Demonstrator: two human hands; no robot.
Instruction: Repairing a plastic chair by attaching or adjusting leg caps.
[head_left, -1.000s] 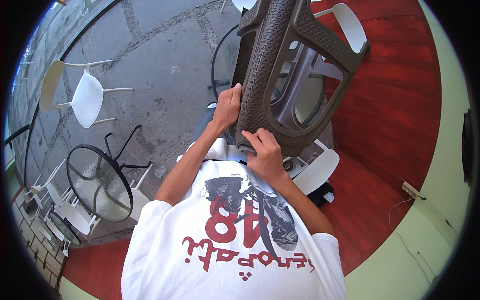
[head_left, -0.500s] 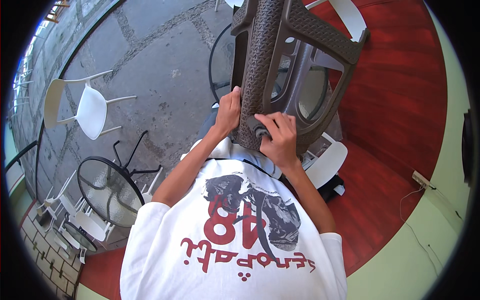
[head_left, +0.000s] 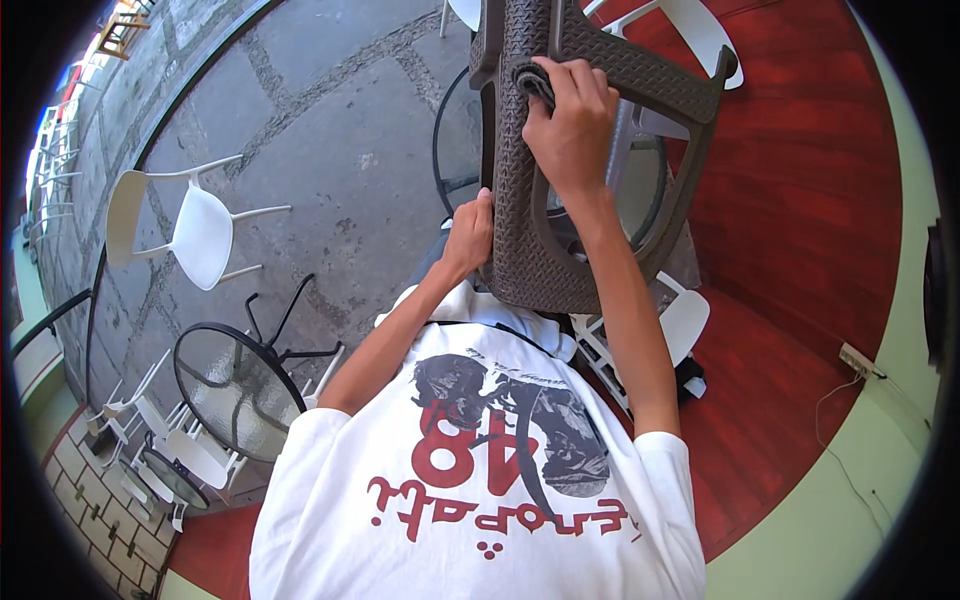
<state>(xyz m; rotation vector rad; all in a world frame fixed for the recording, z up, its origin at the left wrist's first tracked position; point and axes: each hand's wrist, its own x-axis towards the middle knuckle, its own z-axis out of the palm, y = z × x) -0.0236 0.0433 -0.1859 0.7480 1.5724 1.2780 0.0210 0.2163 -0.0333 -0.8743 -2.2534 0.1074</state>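
A brown plastic chair [head_left: 540,275] with a woven pattern rises in front of me, tipped so that its frame and large openings face upward. My left hand [head_left: 468,236] is closed around the left edge of its long side piece. A dark grey, folded cloth [head_left: 532,84] is pinched in my right hand [head_left: 577,135], pressed against the same side piece farther up. Part of the cloth is hidden under my fingers, and the chair's far end runs out of view at the top.
Behind the chair stands a round glass table [head_left: 450,150], partly covered. To the left are a white chair [head_left: 203,235] and a tilted round glass table [head_left: 235,390]. More white chairs [head_left: 685,325] stand close on the right, by a red floor [head_left: 800,200] and a pale green wall [head_left: 880,440].
My right hand has slid the cloth up along the side piece, away from my body. The left hand keeps its hold on the edge. The view has shifted slightly.
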